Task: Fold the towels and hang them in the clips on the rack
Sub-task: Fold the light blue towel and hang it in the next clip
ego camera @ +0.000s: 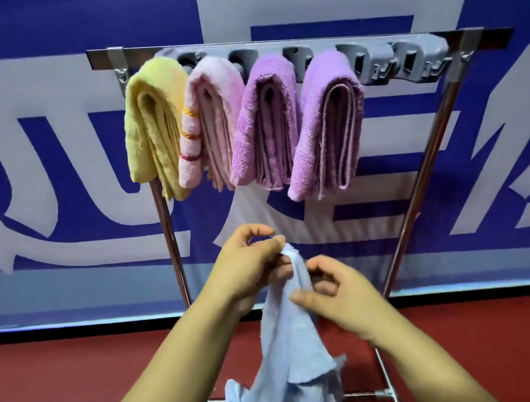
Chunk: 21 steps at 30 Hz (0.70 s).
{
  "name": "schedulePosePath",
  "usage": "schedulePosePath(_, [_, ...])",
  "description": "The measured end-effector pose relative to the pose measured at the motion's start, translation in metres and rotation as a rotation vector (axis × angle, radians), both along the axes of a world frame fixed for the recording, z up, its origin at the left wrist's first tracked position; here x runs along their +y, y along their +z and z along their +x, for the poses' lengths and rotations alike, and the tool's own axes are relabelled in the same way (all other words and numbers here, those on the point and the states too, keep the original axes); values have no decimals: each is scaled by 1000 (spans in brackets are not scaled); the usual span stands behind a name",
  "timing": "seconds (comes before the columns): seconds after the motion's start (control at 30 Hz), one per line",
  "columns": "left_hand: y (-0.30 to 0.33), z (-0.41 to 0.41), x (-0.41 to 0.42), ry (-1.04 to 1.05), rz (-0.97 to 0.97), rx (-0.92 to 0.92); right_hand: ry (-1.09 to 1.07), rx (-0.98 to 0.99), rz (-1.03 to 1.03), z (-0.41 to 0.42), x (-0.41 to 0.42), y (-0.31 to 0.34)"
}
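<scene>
Below the rack (448, 100), where four folded towels already hang, the left hand (247, 266) pinches the top edge of a limp blue towel (290, 351); the right hand (338, 296) pinches it just beside. Thin, light and frayed, it looks floppy: better gripped at its corners.

hands (293, 283) pinching blue towel (290, 351) — four hung

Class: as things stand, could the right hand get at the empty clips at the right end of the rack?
Probably yes: the empty clips lie open above the right hand with nothing between, though that hand pinches the blue towel.
</scene>
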<state>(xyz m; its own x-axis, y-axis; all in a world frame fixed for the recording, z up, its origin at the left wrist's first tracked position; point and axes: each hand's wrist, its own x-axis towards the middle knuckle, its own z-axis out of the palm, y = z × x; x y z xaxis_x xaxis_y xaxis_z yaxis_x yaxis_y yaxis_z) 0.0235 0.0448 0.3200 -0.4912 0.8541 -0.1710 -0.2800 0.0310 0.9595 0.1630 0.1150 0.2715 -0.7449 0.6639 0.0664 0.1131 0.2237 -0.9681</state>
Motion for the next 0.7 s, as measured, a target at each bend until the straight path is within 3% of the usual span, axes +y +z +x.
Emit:
schedulePosePath(0.1, [3, 0, 8, 86, 74, -129, -25, -149, 82, 9, 1, -23])
schedulePosePath(0.23, [11, -6, 9, 183, 187, -252, -182, -200, 121, 20, 9, -41])
schedulePosePath(0.43, [7, -24, 2, 309, 258, -268, -286, -237, 321, 25, 26, -12])
schedulePosePath(0.57, [0, -30, -2, 354, 250, -288, -227, -92, 337, 23, 24, 17])
schedulePosePath(0.63, [-5, -30, -3, 323, 209, -274, -298, 11, 345, 18, 22, 25])
schedulePosePath(0.7, [-12, -30, -4, 266, 116, -152, -339, 88, 356, 10, 21, 35])
